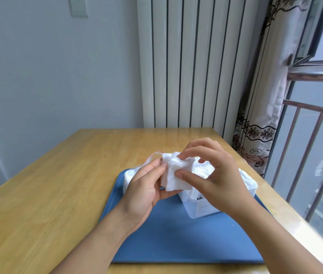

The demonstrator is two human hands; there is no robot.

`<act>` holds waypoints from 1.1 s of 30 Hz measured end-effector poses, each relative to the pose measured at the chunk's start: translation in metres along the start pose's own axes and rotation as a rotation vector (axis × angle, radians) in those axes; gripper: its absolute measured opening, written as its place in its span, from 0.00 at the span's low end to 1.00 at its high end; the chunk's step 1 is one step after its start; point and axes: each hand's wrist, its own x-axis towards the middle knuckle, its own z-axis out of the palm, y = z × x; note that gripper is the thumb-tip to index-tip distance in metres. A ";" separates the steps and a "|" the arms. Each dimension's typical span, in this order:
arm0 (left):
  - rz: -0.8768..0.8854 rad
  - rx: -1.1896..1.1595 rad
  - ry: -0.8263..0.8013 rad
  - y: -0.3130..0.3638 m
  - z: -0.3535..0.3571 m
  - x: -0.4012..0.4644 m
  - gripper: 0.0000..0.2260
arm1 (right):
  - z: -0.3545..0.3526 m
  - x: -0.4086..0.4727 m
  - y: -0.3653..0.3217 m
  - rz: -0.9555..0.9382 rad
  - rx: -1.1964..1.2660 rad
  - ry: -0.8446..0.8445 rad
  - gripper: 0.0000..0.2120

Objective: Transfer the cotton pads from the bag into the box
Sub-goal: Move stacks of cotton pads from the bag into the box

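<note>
Head view, item 1: cotton pads [176, 176], small wad, held above blue tray [176, 234]; pinched from both sides.
- L hand [146, 186]: thumb + fingers pinch wad's left edge.
- R hand [214, 175]: thumb + forefinger pinch right edge, other fingers spread.
- Bag [135, 171], clear zip type, behind L hand, more pads inside.
- Box [206, 208], white, under R hand, part filled.

Risks (est.): loose pads slip from wad onto tray or wood table [48, 184]; R wrist may knock box; unheld bag may slump, spill.

Head view, downward (close over table [58, 184])
</note>
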 end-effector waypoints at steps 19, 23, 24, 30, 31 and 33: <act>-0.052 0.014 -0.034 -0.001 -0.003 0.000 0.21 | -0.003 0.000 -0.002 -0.042 -0.102 -0.064 0.09; -0.065 0.015 -0.009 -0.001 -0.004 0.001 0.20 | -0.002 -0.002 -0.001 -0.044 -0.131 -0.141 0.10; -0.073 0.018 0.010 -0.002 -0.004 0.002 0.18 | -0.002 -0.002 -0.001 -0.043 -0.133 -0.158 0.10; -0.067 0.048 0.087 -0.006 -0.005 0.004 0.14 | -0.001 -0.003 -0.007 -0.008 -0.063 -0.145 0.12; -0.051 0.064 0.096 -0.006 -0.004 0.004 0.14 | -0.002 -0.002 -0.007 0.030 -0.012 -0.128 0.12; -0.014 0.094 0.106 -0.006 -0.004 0.004 0.14 | -0.005 0.000 -0.006 0.124 0.128 -0.110 0.07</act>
